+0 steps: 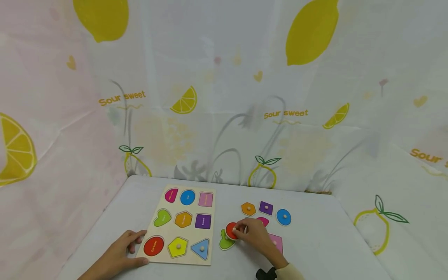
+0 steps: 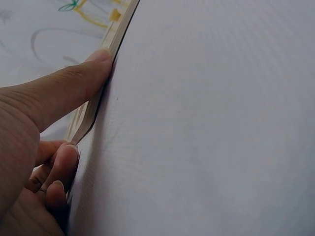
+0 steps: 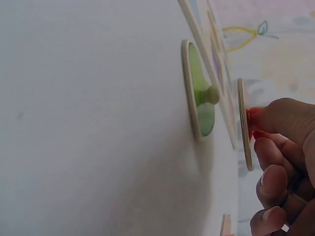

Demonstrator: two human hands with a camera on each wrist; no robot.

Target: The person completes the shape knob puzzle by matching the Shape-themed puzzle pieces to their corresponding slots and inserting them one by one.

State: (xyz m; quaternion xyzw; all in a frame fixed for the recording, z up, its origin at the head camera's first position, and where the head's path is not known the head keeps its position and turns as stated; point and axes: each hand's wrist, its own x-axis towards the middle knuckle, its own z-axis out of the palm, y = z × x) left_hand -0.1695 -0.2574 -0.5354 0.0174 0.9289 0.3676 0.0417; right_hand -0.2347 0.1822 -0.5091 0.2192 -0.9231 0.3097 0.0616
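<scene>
The wooden board [image 1: 159, 256] lies on the white table. My left hand [image 1: 117, 254] grips its near-left corner, thumb along the near edge and fingers at the left side; the left wrist view shows the thumb [image 2: 74, 88] against the board's edge [image 2: 91, 105]. My right hand [image 1: 257, 235] pinches the knob of a red round piece [image 1: 231, 230]. That piece [image 3: 244, 125] is lifted off the table in the right wrist view, above and beside the green heart piece [image 3: 199, 93]. The heart [image 1: 226, 243] is partly covered by it in the head view. The right fingers [image 3: 273, 182] are curled below the knob.
Right of the board lie an orange hexagon [image 1: 248, 209], a purple square [image 1: 266, 208], a blue circle [image 1: 284, 217], a magenta piece [image 1: 263, 221] and a pink piece [image 1: 277, 243]. A yellow pentagon [image 1: 177, 247] and blue triangle [image 1: 200, 249] with knobs sit in the board. A dark object [image 1: 266, 274] is at my right wrist.
</scene>
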